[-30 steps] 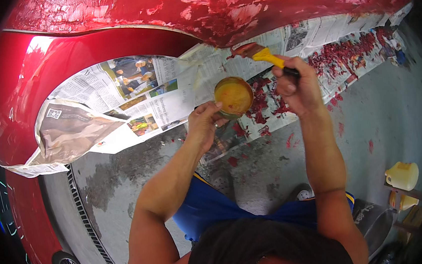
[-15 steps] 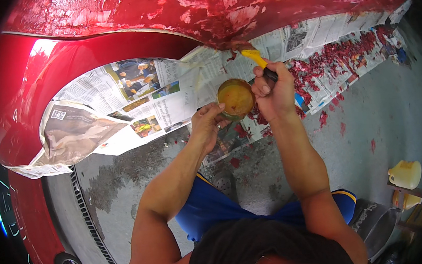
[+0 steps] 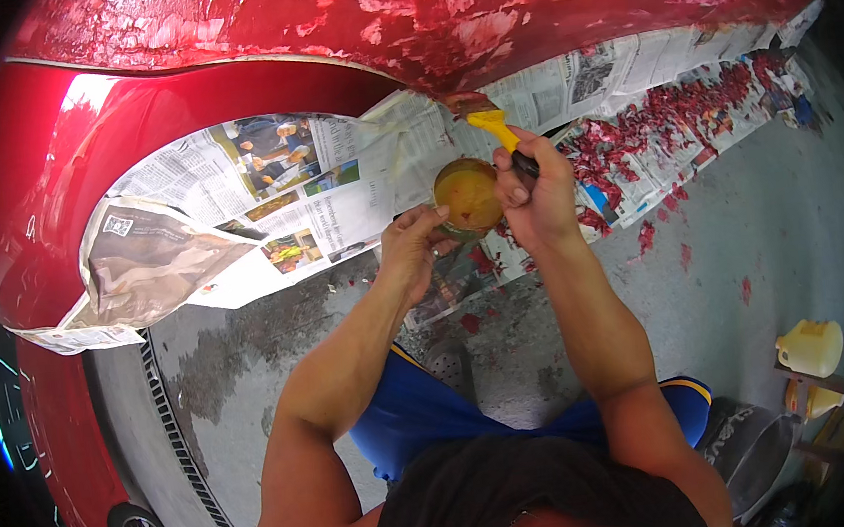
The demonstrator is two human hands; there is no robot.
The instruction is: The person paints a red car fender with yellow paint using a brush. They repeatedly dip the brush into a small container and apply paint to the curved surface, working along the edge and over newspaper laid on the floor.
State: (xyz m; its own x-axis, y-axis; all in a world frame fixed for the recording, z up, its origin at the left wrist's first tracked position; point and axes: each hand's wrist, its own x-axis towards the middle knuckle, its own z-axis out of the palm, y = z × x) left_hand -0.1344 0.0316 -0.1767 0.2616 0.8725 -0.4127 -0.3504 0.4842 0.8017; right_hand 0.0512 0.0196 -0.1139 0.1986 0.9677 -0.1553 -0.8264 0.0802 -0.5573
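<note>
In my left hand [image 3: 415, 249] is a small round container [image 3: 470, 199] with yellowish liquid in it, its open top facing up toward me. My right hand [image 3: 542, 191] grips a paintbrush [image 3: 494, 129] with a yellow and black handle, just right of the container. The brush's reddish-brown bristles are at the lower edge of a red car panel [image 3: 422, 38]; whether they touch it I cannot tell. Paint on that panel is wrinkled and peeled, with pale pink patches. Newspaper sheets [image 3: 351, 194] cover the part below the panel, behind both hands.
Red paint flakes [image 3: 671, 121] lie on newspaper to the right. A drain grate [image 3: 181, 435] crosses the grey floor [image 3: 220, 366] at left, near another red car [image 3: 61, 436]. At lower right are a dark bucket [image 3: 750, 451] and a pale yellow jug [image 3: 811, 348].
My right hand and the paintbrush have shifted slightly left, and the brush now slants more to the left. The container has stayed nearly in place in my left hand.
</note>
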